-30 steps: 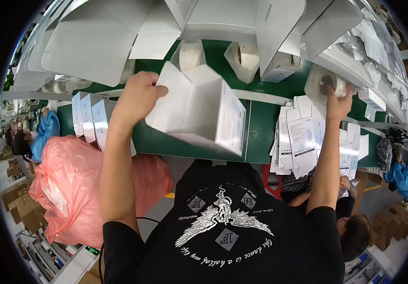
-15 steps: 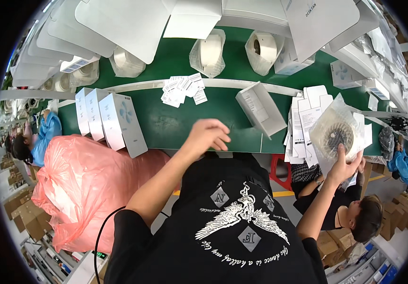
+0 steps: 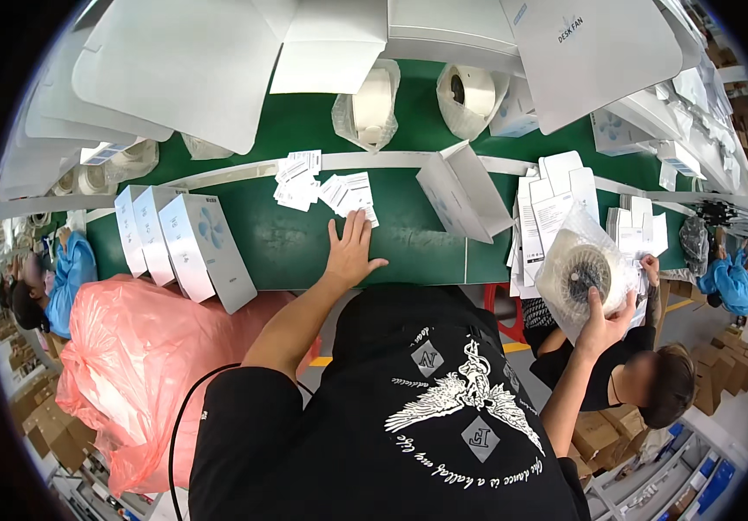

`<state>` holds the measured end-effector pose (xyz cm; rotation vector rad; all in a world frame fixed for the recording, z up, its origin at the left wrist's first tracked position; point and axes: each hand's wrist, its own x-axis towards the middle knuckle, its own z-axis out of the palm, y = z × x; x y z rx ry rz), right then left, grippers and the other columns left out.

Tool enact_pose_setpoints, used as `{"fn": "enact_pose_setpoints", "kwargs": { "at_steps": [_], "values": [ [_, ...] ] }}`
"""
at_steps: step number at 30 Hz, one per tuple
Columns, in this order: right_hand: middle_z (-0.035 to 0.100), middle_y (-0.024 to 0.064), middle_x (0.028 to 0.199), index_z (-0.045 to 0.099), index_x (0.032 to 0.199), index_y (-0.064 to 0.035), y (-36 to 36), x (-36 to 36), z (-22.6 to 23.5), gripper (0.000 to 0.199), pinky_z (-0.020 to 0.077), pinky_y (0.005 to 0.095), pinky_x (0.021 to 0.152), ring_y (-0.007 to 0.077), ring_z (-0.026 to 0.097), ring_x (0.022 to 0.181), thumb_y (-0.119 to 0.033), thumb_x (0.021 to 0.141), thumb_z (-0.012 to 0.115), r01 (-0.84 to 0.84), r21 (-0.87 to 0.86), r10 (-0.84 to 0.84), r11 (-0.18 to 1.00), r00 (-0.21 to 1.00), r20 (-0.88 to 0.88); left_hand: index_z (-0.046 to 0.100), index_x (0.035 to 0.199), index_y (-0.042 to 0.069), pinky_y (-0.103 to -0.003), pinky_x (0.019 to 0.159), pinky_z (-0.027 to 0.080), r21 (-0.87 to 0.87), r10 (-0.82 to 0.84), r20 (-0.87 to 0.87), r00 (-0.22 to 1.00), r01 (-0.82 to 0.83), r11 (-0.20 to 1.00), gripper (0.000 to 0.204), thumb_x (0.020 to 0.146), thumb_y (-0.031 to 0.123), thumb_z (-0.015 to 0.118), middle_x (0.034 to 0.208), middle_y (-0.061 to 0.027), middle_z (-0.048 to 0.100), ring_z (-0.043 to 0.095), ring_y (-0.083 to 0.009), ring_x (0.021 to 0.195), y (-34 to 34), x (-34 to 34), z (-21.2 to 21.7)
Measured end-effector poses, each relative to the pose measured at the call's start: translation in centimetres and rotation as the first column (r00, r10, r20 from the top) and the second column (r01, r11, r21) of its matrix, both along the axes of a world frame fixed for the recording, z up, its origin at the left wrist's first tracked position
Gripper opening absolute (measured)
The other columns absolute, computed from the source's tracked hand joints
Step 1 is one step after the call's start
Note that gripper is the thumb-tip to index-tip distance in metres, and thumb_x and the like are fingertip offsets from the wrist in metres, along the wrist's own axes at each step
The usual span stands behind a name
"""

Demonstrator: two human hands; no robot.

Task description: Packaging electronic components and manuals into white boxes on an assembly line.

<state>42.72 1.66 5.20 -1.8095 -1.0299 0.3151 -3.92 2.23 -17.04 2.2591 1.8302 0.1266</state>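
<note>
My left hand lies palm down on the green table with its fingers spread. Its fingertips touch the near edge of a pile of small white printed leaflets; a second pile of leaflets is just to the left. In my right hand is a round white desk fan wrapped in a clear bubble bag, raised at the table's right side. Between the hands, an open white box rests tilted on the table, its inside partly visible.
Flat white cartons are stacked at the right. White boxes with blue fan pictures stand at the left, beside a large pink plastic bag. Bagged fans line the table's far side. A co-worker is close on the right.
My left hand has gone forward and left onto the leaflets, flattening out. The leaflets now form two groups. My right hand still holds the bagged fan, slightly farther left and lower in view.
</note>
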Motion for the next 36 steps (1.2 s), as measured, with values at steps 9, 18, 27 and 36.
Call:
{"fn": "enact_pose_setpoints", "kwargs": {
  "at_steps": [9, 18, 27, 36],
  "values": [
    [0.066, 0.0163, 0.131, 0.046, 0.151, 0.0091, 5.0, -0.3, -0.7, 0.080, 0.0534, 0.0327, 0.101, 0.0222, 0.067, 0.115, -0.002, 0.085, 0.090, -0.087, 0.016, 0.087, 0.996, 0.996, -0.023, 0.060, 0.142, 0.009, -0.062, 0.116, 0.033, -0.025, -0.273, 0.067, 0.960, 0.275, 0.961, 0.072, 0.083, 0.044, 0.081, 0.154, -0.0092, 0.051, 0.044, -0.0301, 0.146, -5.1, -3.3, -2.0],
    [0.067, 0.0146, 0.126, 0.049, 0.148, 0.0073, 6.6, -1.9, 0.9, 0.078, 0.0546, 0.0313, 0.097, 0.0211, 0.068, 0.110, -0.004, 0.084, 0.091, -0.146, 0.039, 0.144, 0.989, 0.989, 0.044, 0.070, 0.115, 0.008, -0.049, 0.108, 0.043, 0.045, -0.427, 0.172, 0.888, 0.425, 0.904, 0.031, 0.086, 0.016, 0.076, 0.127, -0.0087, 0.068, 0.062, -0.0294, 0.121, -8.2, -5.2, -4.0],
    [0.069, 0.0128, 0.123, 0.049, 0.149, 0.0060, 4.2, -2.1, -0.3, 0.076, 0.0566, 0.0291, 0.091, 0.0185, 0.069, 0.105, -0.002, 0.085, 0.090, -0.161, 0.022, 0.159, 0.987, 0.984, 0.074, 0.073, 0.104, 0.008, -0.045, 0.095, 0.051, 0.573, -0.201, 0.570, 0.797, -0.210, 0.792, 0.016, 0.089, 0.002, 0.075, 0.113, -0.0070, 0.075, 0.069, -0.0321, 0.108, 9.5, 0.5, 13.5],
    [0.069, 0.0125, 0.123, 0.049, 0.148, 0.0053, 3.2, -3.6, 1.8, 0.076, 0.0562, 0.0310, 0.095, 0.0200, 0.069, 0.108, -0.001, 0.085, 0.090, -0.094, 0.093, 0.084, 0.991, 0.991, 0.102, 0.076, 0.101, 0.000, -0.046, 0.093, 0.054, 0.091, -0.479, 0.416, 0.773, 0.489, 0.867, 0.026, 0.091, 0.024, 0.079, 0.111, -0.0130, 0.077, 0.071, -0.0295, 0.109, 22.6, 9.5, 27.3]
  ]
}}
